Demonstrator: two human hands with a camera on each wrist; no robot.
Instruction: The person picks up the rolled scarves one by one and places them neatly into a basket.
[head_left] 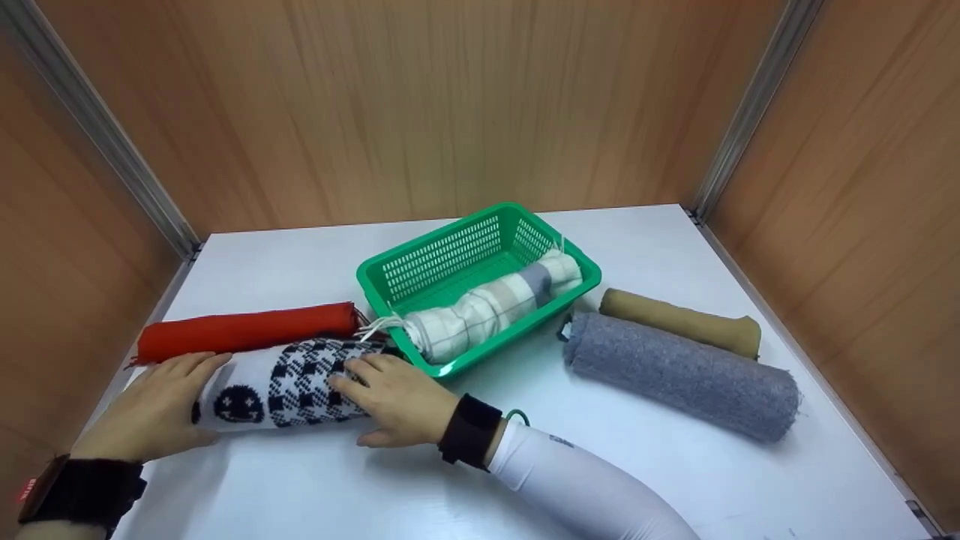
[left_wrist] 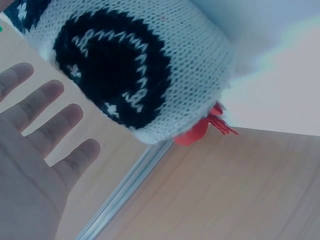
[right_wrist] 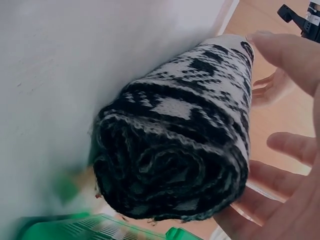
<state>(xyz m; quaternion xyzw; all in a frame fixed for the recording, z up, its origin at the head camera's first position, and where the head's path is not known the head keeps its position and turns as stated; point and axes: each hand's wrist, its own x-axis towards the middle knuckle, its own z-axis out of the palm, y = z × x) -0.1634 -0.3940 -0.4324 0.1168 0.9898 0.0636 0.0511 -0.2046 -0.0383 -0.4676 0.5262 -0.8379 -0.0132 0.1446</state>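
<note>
Knit roll (head_left: 292, 384) on white table (head_left: 675, 480) | both hands' fingers straight, touching it | wood-panel walls

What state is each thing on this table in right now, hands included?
Black-and-white scarf: rolled, lying on the table, a hand at each end.
Left hand: open, fingers straight.
Right hand: open, resting on it.
Green basket: upright, holding one rolled checked scarf.
Red, grey and tan scarves: rolled, outside the basket.

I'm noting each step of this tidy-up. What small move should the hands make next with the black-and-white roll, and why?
Probably close both hands on the black-and-white roll and lift it. The left hand and right hand lie open at its two ends, it lies on the table, and the green basket has room beside the plaid roll.
</note>
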